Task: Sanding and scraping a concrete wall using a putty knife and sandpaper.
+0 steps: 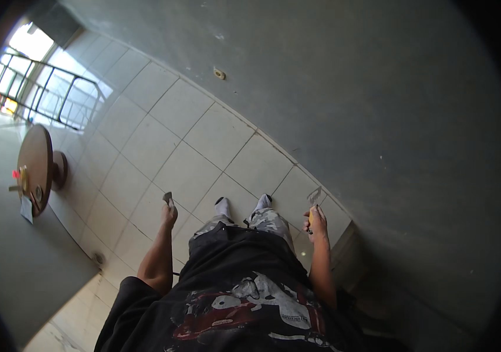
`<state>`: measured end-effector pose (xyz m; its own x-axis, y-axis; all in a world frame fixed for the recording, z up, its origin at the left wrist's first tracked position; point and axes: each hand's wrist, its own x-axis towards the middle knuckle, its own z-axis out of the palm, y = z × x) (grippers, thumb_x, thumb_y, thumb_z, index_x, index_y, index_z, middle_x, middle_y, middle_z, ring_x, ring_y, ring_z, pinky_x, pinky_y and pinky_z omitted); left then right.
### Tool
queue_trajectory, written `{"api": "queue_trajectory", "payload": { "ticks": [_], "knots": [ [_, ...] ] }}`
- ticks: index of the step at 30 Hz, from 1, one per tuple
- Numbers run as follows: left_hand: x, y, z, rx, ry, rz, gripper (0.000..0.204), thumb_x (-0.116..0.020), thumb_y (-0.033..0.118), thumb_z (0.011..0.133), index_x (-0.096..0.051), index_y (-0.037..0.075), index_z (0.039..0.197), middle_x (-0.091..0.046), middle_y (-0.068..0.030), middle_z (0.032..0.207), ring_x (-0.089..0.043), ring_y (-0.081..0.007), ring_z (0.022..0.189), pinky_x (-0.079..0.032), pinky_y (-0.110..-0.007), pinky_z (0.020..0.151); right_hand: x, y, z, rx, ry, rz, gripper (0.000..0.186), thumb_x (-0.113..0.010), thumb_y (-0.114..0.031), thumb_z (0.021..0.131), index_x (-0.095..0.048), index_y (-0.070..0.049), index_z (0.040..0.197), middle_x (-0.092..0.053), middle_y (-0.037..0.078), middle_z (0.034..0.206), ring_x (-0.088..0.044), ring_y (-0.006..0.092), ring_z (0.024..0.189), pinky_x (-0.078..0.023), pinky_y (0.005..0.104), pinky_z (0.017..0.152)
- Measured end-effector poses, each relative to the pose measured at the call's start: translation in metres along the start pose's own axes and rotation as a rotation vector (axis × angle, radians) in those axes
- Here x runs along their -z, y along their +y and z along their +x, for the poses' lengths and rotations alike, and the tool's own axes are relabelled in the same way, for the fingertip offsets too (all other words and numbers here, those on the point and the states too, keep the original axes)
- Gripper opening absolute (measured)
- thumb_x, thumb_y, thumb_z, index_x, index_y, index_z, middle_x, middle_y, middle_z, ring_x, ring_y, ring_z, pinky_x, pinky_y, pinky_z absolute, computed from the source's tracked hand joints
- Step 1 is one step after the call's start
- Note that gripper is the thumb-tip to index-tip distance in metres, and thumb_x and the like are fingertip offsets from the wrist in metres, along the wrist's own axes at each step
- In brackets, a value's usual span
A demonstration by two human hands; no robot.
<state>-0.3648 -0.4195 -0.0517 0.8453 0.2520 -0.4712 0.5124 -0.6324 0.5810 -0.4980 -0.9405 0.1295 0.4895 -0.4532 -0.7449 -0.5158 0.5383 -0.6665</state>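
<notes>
My right hand (318, 223) is wrapped round the yellow handle of a putty knife (315, 196). Its thin blade points forward, close to the foot of the grey wall (344, 105); whether it touches the wall I cannot tell. On the other side, my left hand (170, 213) hangs low over the tiles, closed on a small dark grey flat piece (167, 196). That piece sticks out past the fingertips, and its kind is too small to make out.
A white tiled floor (183, 111) runs along the wall's base, under my socked feet (222, 205). To the left stands a round brown table (36, 155) with small items on it. Beyond it is a dark metal frame (56, 97) near a bright opening. A socket (219, 74) sits on the wall.
</notes>
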Motion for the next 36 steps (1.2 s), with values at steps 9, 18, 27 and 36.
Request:
{"api": "queue_trajectory", "payload": {
  "ticks": [9,18,27,36],
  "knots": [
    [-0.019,0.087,-0.049,0.061,0.063,-0.117,0.046,-0.038,0.037,0.105,-0.058,-0.005,0.108,-0.062,-0.0321,0.084,-0.059,-0.0481,0.081,-0.045,-0.051,0.072,-0.066,-0.133,0.04,0.052,-0.191,-0.369,0.025,-0.044,-0.031,0.103,-0.051,-0.013,0.119,-0.048,0.001,0.087,-0.045,0.0079,0.055,-0.039,0.0243,0.044],
    [-0.138,0.225,-0.058,-0.063,0.103,-0.4,0.046,-0.04,0.037,0.105,-0.057,-0.004,0.117,-0.063,-0.0326,0.093,-0.059,-0.0496,0.094,-0.045,-0.051,0.08,-0.141,-0.191,0.101,0.045,-0.296,-0.383,0.029,-0.041,-0.021,0.103,-0.044,-0.011,0.13,-0.049,0.002,0.089,-0.041,0.0064,0.058,-0.034,0.0208,0.043],
    [-0.316,0.406,-0.001,-0.189,0.002,-1.002,0.048,-0.039,0.039,0.106,-0.053,-0.006,0.113,-0.054,-0.0156,0.078,-0.052,-0.0247,0.077,-0.045,-0.04,0.076,-0.148,-0.15,0.157,0.239,-0.159,-0.572,0.018,-0.038,-0.021,0.104,-0.045,-0.013,0.118,-0.044,-0.001,0.079,-0.036,0.005,0.048,-0.029,0.0204,0.036],
    [-0.345,0.452,0.018,-0.068,-0.246,-1.118,0.044,-0.039,0.033,0.106,-0.052,-0.008,0.117,-0.061,-0.029,0.091,-0.057,-0.0432,0.086,-0.045,-0.044,0.083,-0.135,-0.171,0.185,0.202,-0.187,-0.583,0.021,-0.037,-0.022,0.105,-0.044,-0.008,0.119,-0.043,0.0,0.078,-0.036,0.0045,0.047,-0.028,0.0195,0.034]
  ]
}}
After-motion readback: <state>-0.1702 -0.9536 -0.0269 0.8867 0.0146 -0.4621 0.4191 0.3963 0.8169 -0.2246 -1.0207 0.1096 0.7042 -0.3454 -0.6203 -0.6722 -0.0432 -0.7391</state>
